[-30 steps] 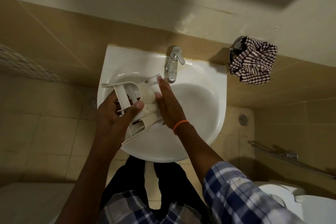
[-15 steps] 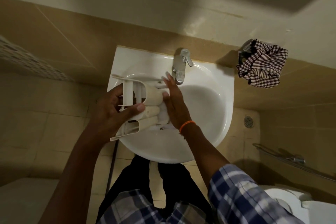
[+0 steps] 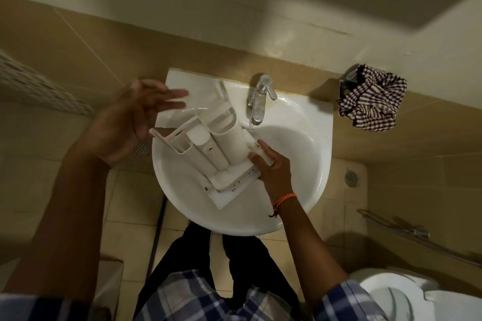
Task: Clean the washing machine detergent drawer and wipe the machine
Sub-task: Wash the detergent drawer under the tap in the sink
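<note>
The white detergent drawer (image 3: 211, 143) lies tilted in the white sink (image 3: 300, 164), underside up, its rounded compartments showing. My right hand (image 3: 271, 169) grips the drawer's right edge near the front panel; an orange thread band circles that wrist. My left hand (image 3: 135, 122) hovers left of the sink, off the drawer, fingers spread and blurred, holding nothing. A thin stream of water runs from the chrome tap (image 3: 260, 96) just right of the drawer's upper end.
A checked cloth (image 3: 373, 101) hangs on the wall holder right of the sink. A toilet (image 3: 417, 297) sits at the lower right with a hose (image 3: 417, 234) on the wall above it. Floor drains (image 3: 142, 148) lie beside the sink.
My left hand has let go of the drawer and swung out to the left. The drawer has turned over and now rests in the sink, held by my right hand alone.
</note>
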Demonstrator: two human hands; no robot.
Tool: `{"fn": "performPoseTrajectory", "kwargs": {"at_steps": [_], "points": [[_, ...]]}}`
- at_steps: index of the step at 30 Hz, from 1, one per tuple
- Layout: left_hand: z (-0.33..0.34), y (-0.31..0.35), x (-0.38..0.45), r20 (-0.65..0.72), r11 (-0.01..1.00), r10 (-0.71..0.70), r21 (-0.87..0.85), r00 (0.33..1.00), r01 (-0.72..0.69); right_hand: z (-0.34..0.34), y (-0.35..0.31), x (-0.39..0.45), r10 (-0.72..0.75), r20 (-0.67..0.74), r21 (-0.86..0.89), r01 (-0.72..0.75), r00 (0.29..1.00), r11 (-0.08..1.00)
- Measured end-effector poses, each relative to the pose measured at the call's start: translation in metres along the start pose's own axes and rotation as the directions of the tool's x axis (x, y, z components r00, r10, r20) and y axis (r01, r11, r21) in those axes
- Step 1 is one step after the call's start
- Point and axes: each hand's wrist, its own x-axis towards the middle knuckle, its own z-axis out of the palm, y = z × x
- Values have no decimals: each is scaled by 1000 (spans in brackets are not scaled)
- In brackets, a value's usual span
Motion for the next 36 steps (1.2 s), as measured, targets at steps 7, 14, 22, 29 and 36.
{"fn": "performPoseTrajectory", "kwargs": {"at_steps": [7,14,22,29,36], "points": [[87,-105,-41,-588,996,-9,-78,809,-46,12,1,-30,-127,-256,-66,114,958,991],[163,-141,-12,-692,990,138,115,709,-81,47,7,-53,-148,-238,-43,141,960,989],[146,-144,28,-844,960,274,269,461,-77,37,-1,-50,-214,-66,-154,202,975,967],[141,-158,20,-806,959,276,271,523,-89,23,-3,-16,-328,-47,-387,286,943,877],[149,-150,28,-847,895,406,444,345,37,14,-10,28,-144,87,24,143,986,989]]}}
